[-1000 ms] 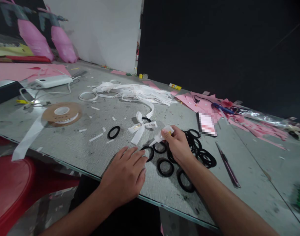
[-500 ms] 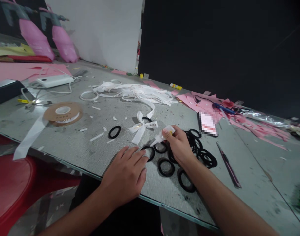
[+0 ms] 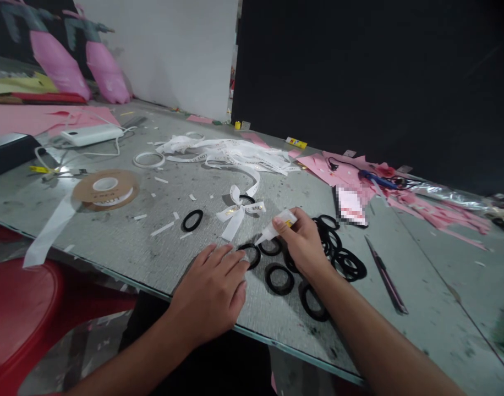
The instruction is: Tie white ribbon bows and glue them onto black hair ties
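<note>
My right hand [image 3: 305, 242] is closed around a small white glue bottle [image 3: 272, 227], its nozzle pointing down and left. The tip is at or just above the upper right edge of a black hair tie [image 3: 258, 258]; contact is unclear. My left hand [image 3: 211, 286] lies palm down with fingers stretched out, a fingertip touching that tie's left side. Beyond both hands rests a white printed ribbon bow [image 3: 235, 212], partly over another black tie. More hair ties [image 3: 291, 280] lie beside and under my right hand, several in a heap [image 3: 351, 264]. A single tie [image 3: 188, 226] sits left of the bow.
A tangle of white ribbon [image 3: 231, 151] lies farther back. At left are a ribbon spool [image 3: 81, 190] and a white power strip [image 3: 93, 135]. A utility knife [image 3: 386, 278] is at right, with pink scraps [image 3: 437, 212] behind. A red stool [image 3: 21, 313] stands below the table's edge.
The glue bottle has shifted very slightly right along with my right hand, its nozzle still by the same hair tie. My left hand stays nearly in place.
</note>
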Tool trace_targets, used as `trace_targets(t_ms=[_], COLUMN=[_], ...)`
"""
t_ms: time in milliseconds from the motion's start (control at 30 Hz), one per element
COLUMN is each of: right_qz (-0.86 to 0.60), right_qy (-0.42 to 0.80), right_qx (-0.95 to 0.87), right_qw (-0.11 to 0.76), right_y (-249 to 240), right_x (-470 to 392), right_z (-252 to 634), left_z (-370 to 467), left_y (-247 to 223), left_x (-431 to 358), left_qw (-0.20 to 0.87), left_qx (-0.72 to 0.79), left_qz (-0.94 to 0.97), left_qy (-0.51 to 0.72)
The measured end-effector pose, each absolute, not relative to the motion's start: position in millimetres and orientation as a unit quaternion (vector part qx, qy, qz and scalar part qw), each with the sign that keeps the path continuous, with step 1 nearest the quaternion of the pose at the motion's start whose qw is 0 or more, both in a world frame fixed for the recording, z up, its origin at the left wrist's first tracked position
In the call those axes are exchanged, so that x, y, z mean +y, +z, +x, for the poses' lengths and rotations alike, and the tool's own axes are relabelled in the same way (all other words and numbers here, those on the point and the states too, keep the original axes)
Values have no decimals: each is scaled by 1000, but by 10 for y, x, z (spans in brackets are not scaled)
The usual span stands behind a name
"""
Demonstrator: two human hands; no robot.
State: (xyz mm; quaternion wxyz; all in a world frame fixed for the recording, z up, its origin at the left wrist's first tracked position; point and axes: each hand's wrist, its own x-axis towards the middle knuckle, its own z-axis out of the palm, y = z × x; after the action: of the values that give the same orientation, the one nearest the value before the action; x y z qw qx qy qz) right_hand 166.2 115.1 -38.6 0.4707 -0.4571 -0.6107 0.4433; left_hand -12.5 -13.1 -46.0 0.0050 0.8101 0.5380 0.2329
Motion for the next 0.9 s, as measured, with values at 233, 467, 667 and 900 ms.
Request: trace_targets(t_ms=[233, 467, 667, 900], right_qz=[-443, -377, -388, -483], right_qy=[439, 544, 527, 327], right_qx=[-593, -428, -409, -580], right_qw=[510, 615, 637, 569], right_y=[-334, -234, -259, -364], right_x=[1124, 1255, 1404, 1518], right_z=[1684, 1782, 1876, 1980], left_z=[-124, -130, -119, -354], left_y=[-441, -435, -428, -214], left_x=[-132, -124, -154, 72], left_qw=[5, 1, 2, 141], left_qx=[537, 534, 533, 586], left_qz=[811, 813, 811, 733], left_qy=[232, 233, 240, 315])
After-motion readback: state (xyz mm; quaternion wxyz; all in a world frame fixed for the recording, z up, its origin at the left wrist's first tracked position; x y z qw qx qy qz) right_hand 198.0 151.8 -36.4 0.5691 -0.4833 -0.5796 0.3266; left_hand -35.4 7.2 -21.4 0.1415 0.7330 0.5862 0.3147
